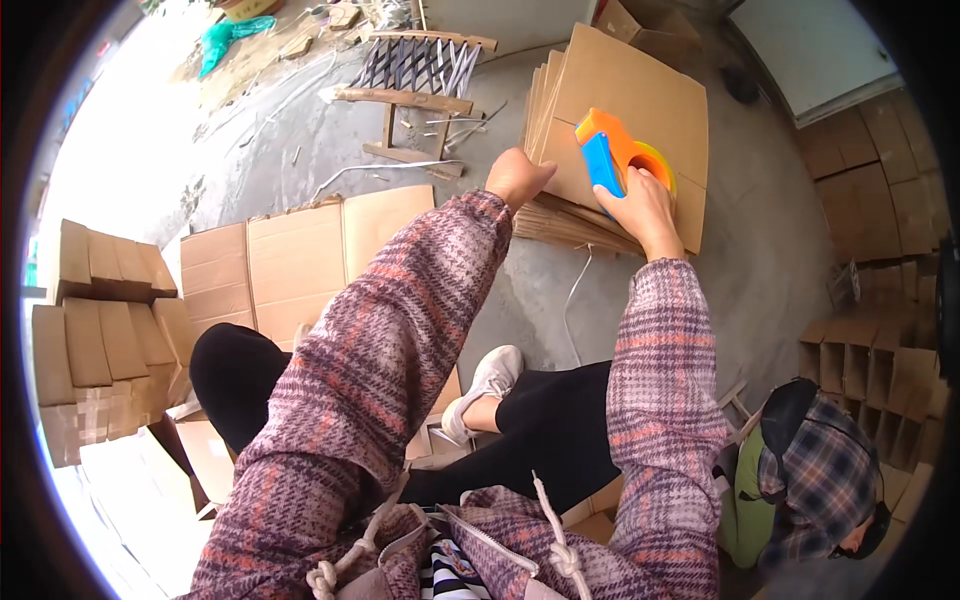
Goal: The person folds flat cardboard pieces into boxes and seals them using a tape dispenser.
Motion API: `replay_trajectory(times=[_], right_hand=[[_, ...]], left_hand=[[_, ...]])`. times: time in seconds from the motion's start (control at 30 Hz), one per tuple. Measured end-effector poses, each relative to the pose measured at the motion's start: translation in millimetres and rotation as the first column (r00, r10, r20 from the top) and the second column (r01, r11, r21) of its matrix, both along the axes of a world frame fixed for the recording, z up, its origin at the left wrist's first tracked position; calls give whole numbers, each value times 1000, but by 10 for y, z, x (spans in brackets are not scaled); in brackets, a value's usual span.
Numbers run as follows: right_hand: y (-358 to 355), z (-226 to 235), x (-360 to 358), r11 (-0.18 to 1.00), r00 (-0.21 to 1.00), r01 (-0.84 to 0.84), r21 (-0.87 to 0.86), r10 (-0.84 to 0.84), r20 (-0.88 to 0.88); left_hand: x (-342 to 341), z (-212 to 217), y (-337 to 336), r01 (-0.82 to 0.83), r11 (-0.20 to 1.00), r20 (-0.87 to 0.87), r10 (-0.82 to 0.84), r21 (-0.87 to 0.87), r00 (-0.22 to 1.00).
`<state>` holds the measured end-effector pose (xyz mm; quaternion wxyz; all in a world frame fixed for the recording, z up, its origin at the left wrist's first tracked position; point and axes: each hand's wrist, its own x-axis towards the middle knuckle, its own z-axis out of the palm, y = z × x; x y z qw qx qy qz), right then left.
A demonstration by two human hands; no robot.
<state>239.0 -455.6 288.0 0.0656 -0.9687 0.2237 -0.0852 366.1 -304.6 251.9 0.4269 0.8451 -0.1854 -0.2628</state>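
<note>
A stack of flattened cardboard boxes [640,85] lies in front of me, its sheets fanned out along the left side. At that left edge my left hand [515,178] is closed on a flattened cardboard box; its fingertips are partly hidden. My right hand [645,212] grips a tape dispenser [606,140], with an orange body, a blue part and a yellow-orange roll. The dispenser is held over the top sheet of the stack. Whether it touches the cardboard I cannot tell.
A folding stool [415,80] with a woven strap seat stands beyond my left hand. Opened cardboard [295,250] lies at left, beside piled cartons [110,350]. Another person [815,470] sits low at right, near stacked boxes [880,360]. White string [568,300] trails on the floor.
</note>
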Motion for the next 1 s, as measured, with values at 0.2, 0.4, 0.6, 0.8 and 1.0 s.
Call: replay_trajectory(times=[0.2, 0.4, 0.6, 0.8, 1.0], right_hand=[[-33, -3, -13, 997, 999, -37, 73, 36, 15], [29, 30, -7, 998, 1000, 3, 60, -1, -31], [20, 116, -27, 998, 997, 12, 62, -7, -71], [74, 209, -59, 990, 1000, -12, 141, 10, 13], [-30, 282, -140, 986, 990, -15, 164, -8, 140]], left_hand=[[-93, -68, -64, -83, 996, 175, 78, 19, 982], [12, -117, -106, -67, 998, 2, 67, 17, 998], [30, -149, -148, -58, 998, -112, 56, -19, 992], [17, -186, -117, -120, 978, -190, 86, -173, 978], [-127, 197, -151, -165, 873, -472, -82, -460, 878]])
